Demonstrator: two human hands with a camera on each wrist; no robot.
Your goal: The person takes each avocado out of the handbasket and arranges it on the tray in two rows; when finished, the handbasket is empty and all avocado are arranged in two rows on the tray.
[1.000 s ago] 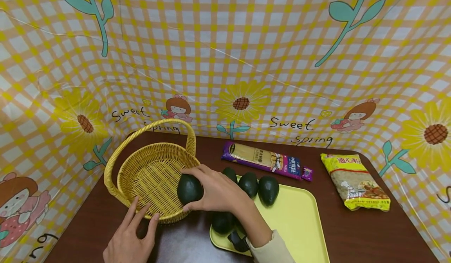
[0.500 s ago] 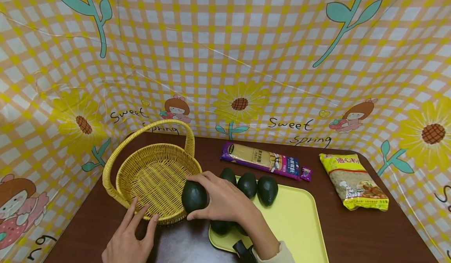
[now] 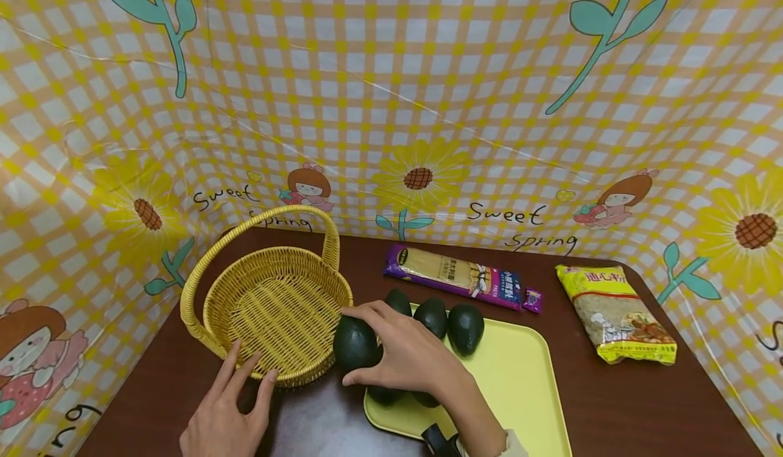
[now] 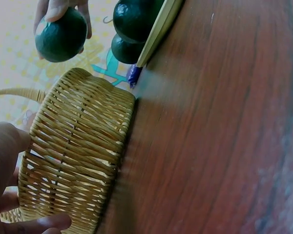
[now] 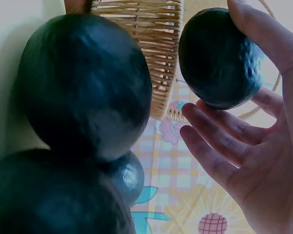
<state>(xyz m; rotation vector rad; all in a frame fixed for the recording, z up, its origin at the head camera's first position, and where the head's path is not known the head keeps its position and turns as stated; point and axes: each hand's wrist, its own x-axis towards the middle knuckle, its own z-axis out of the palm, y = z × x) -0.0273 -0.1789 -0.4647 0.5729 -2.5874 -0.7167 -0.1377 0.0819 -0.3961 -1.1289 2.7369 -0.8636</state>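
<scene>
My right hand [image 3: 406,351] holds a dark green avocado [image 3: 355,343] between thumb and fingers, in the gap between basket and tray. In the right wrist view this avocado [image 5: 219,58] sits clear of the others. My left hand [image 3: 226,406] grips the near rim of a yellow wicker basket [image 3: 278,256] with its fingertips. The left wrist view shows the basket's woven side [image 4: 83,151] beside that hand. No avocado shows inside the basket. On a yellow tray [image 3: 514,382] lie several avocados [image 3: 466,330], some partly hidden by my right hand.
Behind the tray lies a purple pasta packet [image 3: 453,275] with a small purple sachet [image 3: 533,300] at its end. A yellow bag of dry food [image 3: 618,315] lies at the right. A checked cloth [image 3: 391,103] walls in the brown table [image 3: 648,409].
My right hand has carried the avocado rightward, from over the basket's right rim to beside the tray. The left hand has stayed on the basket's near rim.
</scene>
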